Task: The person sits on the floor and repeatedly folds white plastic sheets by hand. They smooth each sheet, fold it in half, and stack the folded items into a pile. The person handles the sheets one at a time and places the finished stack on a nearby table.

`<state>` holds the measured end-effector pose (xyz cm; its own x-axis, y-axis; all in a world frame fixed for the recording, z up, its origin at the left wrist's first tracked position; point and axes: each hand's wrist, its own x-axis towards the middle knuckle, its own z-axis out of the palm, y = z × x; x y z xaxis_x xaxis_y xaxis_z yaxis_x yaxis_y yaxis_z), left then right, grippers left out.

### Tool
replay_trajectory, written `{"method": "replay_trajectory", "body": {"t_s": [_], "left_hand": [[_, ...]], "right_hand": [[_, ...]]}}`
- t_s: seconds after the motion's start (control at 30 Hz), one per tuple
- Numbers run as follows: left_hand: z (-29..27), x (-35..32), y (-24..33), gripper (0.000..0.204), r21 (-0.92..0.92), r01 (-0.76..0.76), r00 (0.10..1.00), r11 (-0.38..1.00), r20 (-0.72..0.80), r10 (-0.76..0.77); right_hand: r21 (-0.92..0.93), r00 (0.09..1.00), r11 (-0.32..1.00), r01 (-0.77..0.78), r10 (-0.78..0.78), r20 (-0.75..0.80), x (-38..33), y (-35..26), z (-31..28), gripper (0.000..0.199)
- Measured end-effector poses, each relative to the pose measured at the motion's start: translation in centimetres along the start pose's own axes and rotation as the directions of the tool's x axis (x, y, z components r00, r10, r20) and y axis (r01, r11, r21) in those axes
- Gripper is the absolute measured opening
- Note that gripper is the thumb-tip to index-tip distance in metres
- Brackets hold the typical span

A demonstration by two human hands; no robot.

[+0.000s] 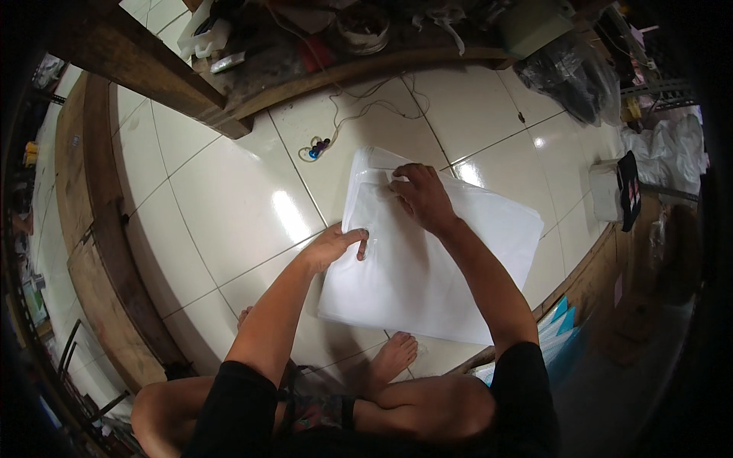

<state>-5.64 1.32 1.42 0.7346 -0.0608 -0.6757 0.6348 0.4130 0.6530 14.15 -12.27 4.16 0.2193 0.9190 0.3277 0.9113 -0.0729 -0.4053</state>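
A stack of white plastic bags [450, 259] lies flat on the white tiled floor [221, 198] in front of my crossed legs. My left hand [336, 246] presses on the stack's left edge, its fingers bent around the handle cut-out there. My right hand [421, 196] rests on the stack's far left corner, fingers curled and pinching the top sheet near its edge.
A low wooden beam [153, 69] crosses the upper left. A thin cord with a small blue and red piece [319, 146] lies on the tiles beyond the bags. A dark plastic bag [576, 76] sits upper right, and blue-edged sheets [557, 328] lie at my right.
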Motion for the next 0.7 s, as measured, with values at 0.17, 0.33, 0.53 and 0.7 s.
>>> {"method": "replay_trajectory", "body": {"t_s": [0.17,0.33,0.53,0.7], "left_hand": [[0.6,-0.3,0.5,0.028,-0.006,0.028,0.998,1.0,-0.055,-0.028],[0.2,-0.1,0.1,0.031,0.051,0.008,0.998,0.999,-0.055,-0.006],[-0.1,0.2,-0.7,0.031,0.102,0.092,0.989,0.991,-0.122,-0.08],[0.0,0.3,-0.6,0.028,0.07,0.018,0.997,0.997,-0.078,-0.013]], "right_hand": [[0.053,0.982,0.984,-0.171,0.165,0.091,-1.6,0.4,1.1,0.016],[-0.008,0.957,0.969,-0.246,0.244,0.153,1.5,1.7,1.8,0.014],[-0.107,0.921,0.916,-0.387,0.389,0.003,1.4,2.7,3.1,0.014],[0.011,0.873,0.873,-0.488,0.488,-0.018,1.8,3.7,3.7,0.02]]}}
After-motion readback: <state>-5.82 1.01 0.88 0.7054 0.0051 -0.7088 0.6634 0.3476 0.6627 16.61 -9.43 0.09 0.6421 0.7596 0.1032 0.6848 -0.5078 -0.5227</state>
